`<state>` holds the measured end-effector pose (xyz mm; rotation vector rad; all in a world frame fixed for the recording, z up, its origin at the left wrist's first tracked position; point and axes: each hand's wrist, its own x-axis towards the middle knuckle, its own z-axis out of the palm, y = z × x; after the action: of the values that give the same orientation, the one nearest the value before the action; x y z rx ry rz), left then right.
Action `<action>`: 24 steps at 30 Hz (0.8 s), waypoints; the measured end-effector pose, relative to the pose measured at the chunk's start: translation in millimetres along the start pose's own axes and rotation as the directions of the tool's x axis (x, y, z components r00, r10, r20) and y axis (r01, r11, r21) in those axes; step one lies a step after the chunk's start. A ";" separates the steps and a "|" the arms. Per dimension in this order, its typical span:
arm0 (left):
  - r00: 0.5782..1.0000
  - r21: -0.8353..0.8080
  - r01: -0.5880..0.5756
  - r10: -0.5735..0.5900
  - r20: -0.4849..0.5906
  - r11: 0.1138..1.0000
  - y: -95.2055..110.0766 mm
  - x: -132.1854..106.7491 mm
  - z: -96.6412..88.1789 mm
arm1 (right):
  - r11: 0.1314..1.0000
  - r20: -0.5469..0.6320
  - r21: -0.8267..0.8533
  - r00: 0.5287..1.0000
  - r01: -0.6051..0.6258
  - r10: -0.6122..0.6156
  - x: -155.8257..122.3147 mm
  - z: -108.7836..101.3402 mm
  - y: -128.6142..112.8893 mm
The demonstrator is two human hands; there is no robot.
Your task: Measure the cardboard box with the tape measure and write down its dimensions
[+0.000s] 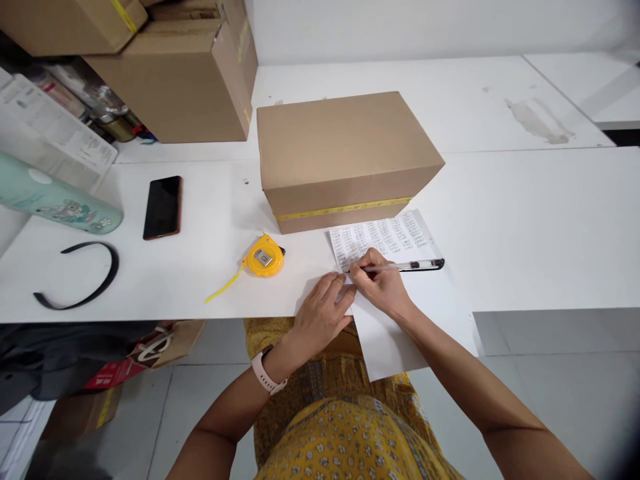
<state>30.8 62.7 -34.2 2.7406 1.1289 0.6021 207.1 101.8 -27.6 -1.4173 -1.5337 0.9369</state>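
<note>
My right hand [379,283] is closed around a pen [420,265], its tip down on a white sheet of paper [400,333]. Rows of small handwriting fill the sheet's upper part, and its lower part hangs past the table edge. My left hand [324,308] lies flat with fingers stretched out, its fingertips at the sheet's left edge. Just behind the sheet stands a closed cardboard box [345,147] with yellow tape along its side; it touches or covers the paper's top edge. To the left of my left hand sits a yellow tape measure [265,257], a bit of its tape pulled out.
On the white table [540,227], a phone [163,207], a black curved band [107,273] and a green bottle [65,200] lie at the left. Larger cardboard boxes [175,87] are stacked at the back left. A paper bag [175,343] is below the table.
</note>
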 end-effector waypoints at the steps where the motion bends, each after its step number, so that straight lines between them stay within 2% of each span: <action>1: 1.000 0.004 -0.001 0.001 -0.002 1.000 0.1 0.0 -0.2 | 1.000 0.000 0.002 1.000 0.000 0.000 0.0 0.0 -0.1; 10: 1.000 -0.017 0.017 -0.017 0.023 1.000 -0.2 -0.2 -0.7 | 0.999 -0.026 0.035 1.000 -0.016 0.017 1.4 0.8 0.8; 24: 1.000 0.003 0.005 -0.005 -0.010 1.000 0.3 0.8 -1.1 | 1.000 -0.050 0.018 0.999 0.004 -0.003 2.5 0.7 1.7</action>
<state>31.0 63.0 -32.8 2.7393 1.1393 0.6143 207.0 104.5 -29.2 -1.4145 -1.4867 0.9050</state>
